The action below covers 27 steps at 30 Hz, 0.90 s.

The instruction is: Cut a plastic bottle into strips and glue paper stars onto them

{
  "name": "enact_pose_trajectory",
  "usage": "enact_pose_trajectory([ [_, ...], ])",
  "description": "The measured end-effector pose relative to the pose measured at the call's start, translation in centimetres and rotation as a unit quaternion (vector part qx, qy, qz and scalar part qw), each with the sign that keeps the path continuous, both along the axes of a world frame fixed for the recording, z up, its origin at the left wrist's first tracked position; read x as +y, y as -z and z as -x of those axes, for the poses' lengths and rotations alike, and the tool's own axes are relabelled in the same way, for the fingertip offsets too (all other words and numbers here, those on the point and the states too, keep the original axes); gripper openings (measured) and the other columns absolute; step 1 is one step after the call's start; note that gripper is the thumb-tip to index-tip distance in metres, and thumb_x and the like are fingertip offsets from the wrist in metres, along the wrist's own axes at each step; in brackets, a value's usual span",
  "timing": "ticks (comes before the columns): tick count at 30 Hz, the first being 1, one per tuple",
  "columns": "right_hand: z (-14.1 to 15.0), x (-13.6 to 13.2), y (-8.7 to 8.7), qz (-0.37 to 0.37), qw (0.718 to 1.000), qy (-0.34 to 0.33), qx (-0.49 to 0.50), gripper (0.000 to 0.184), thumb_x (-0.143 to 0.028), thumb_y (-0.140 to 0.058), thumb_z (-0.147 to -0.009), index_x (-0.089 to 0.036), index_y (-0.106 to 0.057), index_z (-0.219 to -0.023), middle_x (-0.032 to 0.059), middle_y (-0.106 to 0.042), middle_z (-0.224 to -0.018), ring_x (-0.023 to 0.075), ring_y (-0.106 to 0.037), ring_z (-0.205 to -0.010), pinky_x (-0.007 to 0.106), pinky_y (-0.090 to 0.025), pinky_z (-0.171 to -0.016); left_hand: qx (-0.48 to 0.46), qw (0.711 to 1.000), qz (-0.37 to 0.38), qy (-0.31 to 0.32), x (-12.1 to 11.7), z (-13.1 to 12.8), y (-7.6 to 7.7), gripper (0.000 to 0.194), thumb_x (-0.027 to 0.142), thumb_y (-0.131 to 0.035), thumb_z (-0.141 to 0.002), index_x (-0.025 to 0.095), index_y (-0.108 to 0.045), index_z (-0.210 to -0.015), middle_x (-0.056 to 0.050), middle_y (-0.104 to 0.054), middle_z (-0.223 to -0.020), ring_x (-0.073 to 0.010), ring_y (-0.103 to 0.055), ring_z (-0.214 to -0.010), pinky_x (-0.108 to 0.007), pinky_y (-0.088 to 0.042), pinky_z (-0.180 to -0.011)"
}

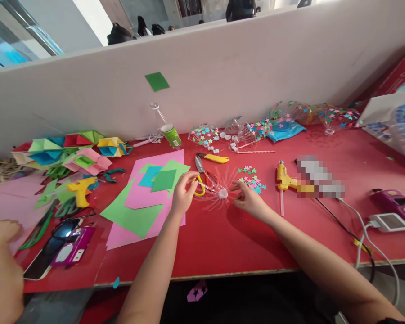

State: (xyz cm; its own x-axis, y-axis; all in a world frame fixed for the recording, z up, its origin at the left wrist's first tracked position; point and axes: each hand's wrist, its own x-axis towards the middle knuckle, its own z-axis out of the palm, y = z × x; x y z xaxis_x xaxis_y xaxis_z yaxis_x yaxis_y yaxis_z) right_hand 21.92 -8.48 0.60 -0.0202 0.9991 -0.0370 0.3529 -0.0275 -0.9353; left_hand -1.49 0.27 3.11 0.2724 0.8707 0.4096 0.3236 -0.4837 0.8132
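On the red table [243,238] lies a clear plastic bottle top cut into thin splayed strips [219,191], its white neck facing me. My left hand [184,193] pinches one strip at the piece's left side. My right hand [248,198] rests just right of it, fingers curled, fingertips at the strips' ends. Small paper stars [252,180] in pink, green and blue lie right behind my right hand. Yellow-handled scissors [200,175] lie behind the strips.
Pink, green and blue paper sheets [145,202] lie left. Yellow glue guns [285,180] [81,189], a yellow utility knife [214,158], folded paper shapes [70,153], star-covered plastic pieces [256,130], phones [59,247] and cables [364,229] surround. Another person's hand [2,265] is at the left edge.
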Motion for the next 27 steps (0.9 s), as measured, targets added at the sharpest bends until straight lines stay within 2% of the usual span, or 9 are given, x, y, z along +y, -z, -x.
enact_pose_trajectory([
  [3,-0.4,-0.1,-0.2,-0.001,1.0,0.004,-0.029,0.062,0.0,-0.051,-0.068,-0.02,-0.045,-0.126,0.008,-0.064,-0.116,0.0079,-0.062,-0.062,0.022,-0.048,-0.06,0.06,0.995,-0.069,0.03,-1.3,-0.9,-0.9,0.017,0.025,-0.054,-0.091,0.021,-0.064,-0.104,-0.008,-0.063,-0.114,-0.0204,-0.059,-0.113,-0.042,-0.047,-0.103],
  [6,-1.1,-0.2,-0.6,0.0,0.998,0.015,-0.06,0.061,0.002,-0.049,-0.065,-0.02,-0.048,-0.122,0.0077,-0.065,-0.116,0.0076,-0.06,-0.06,0.023,-0.047,-0.06,0.119,0.988,-0.086,0.052,-2.4,-1.6,-1.2,0.018,0.025,-0.057,-0.09,0.023,-0.064,-0.106,-0.008,-0.057,-0.123,-0.0228,-0.055,-0.12,-0.044,-0.047,-0.104],
  [11,-2.5,-0.5,-2.3,-0.021,0.989,0.074,-0.124,0.061,-0.001,-0.046,-0.068,-0.022,-0.049,-0.125,0.0049,-0.069,-0.112,0.0109,-0.06,-0.062,0.026,-0.046,-0.064,0.135,0.982,-0.121,0.053,-3.3,-2.1,-1.1,0.023,0.023,-0.058,-0.089,0.024,-0.06,-0.112,-0.009,-0.053,-0.131,-0.025,-0.052,-0.124,-0.047,-0.046,-0.105],
  [16,-4.8,-0.6,-4.3,-0.08,0.968,0.168,-0.17,0.042,-0.014,-0.046,-0.077,-0.022,-0.056,-0.117,0.0025,-0.072,-0.099,0.014,-0.06,-0.059,0.028,-0.046,-0.062,0.119,0.981,-0.145,0.056,-3.6,-2.3,-0.9,0.05,0.021,-0.057,-0.089,0.027,-0.042,-0.136,-0.012,-0.049,-0.139,-0.0258,-0.045,-0.134,-0.049,-0.04,-0.112],
  [19,-6.3,-0.5,-4.9,-0.102,0.949,0.213,-0.208,0.026,-0.021,-0.047,-0.084,-0.021,-0.06,-0.106,0.0031,-0.071,-0.087,0.0151,-0.06,-0.06,0.027,-0.044,-0.062,0.147,0.978,-0.132,0.063,-3.8,-2.5,-0.6,0.046,0.022,-0.056,-0.09,0.029,-0.045,-0.134,-0.011,-0.042,-0.145,-0.0271,-0.041,-0.138,-0.049,-0.043,-0.11],
  [21,-6.8,-0.4,-4.8,-0.082,0.935,0.185,-0.29,0.015,-0.02,-0.05,-0.085,-0.021,-0.063,-0.092,0.003,-0.069,-0.082,0.0161,-0.061,-0.066,0.027,-0.043,-0.064,0.16,0.975,-0.138,0.065,-4.0,-2.5,-0.5,0.041,0.021,-0.056,-0.09,0.029,-0.049,-0.129,-0.01,-0.041,-0.146,-0.0276,-0.041,-0.138,-0.05,-0.041,-0.111],
  [23,-6.7,-0.3,-4.2,-0.046,0.915,0.094,-0.39,0.013,-0.016,-0.052,-0.085,-0.021,-0.063,-0.086,0.0039,-0.069,-0.084,0.0172,-0.062,-0.073,0.027,-0.043,-0.067,0.156,0.974,-0.153,0.055,-4.1,-2.5,-0.5,0.037,0.02,-0.057,-0.089,0.028,-0.053,-0.125,-0.01,-0.042,-0.144,-0.0283,-0.042,-0.136,-0.052,-0.04,-0.112],
  [25,-5.9,-0.2,-3.4,-0.028,0.906,0.06,-0.417,0.008,-0.015,-0.058,-0.083,-0.019,-0.064,-0.08,0.0064,-0.067,-0.084,0.02,-0.061,-0.077,0.028,-0.041,-0.065,0.146,0.974,-0.164,0.049,-4.2,-2.5,-0.6,0.036,0.019,-0.058,-0.088,0.028,-0.054,-0.123,-0.01,-0.043,-0.142,-0.0281,-0.045,-0.134,-0.052,-0.042,-0.11],
  [27,-5.1,-0.1,-2.6,-0.022,0.898,0.053,-0.437,0.008,-0.014,-0.058,-0.084,-0.017,-0.064,-0.081,0.0119,-0.066,-0.091,0.0253,-0.061,-0.088,0.03,-0.042,-0.068,0.133,0.975,-0.173,0.043,-4.2,-2.5,-0.7,0.037,0.017,-0.059,-0.088,0.027,-0.054,-0.123,-0.01,-0.045,-0.139,-0.0276,-0.046,-0.132,-0.05,-0.045,-0.108],
])
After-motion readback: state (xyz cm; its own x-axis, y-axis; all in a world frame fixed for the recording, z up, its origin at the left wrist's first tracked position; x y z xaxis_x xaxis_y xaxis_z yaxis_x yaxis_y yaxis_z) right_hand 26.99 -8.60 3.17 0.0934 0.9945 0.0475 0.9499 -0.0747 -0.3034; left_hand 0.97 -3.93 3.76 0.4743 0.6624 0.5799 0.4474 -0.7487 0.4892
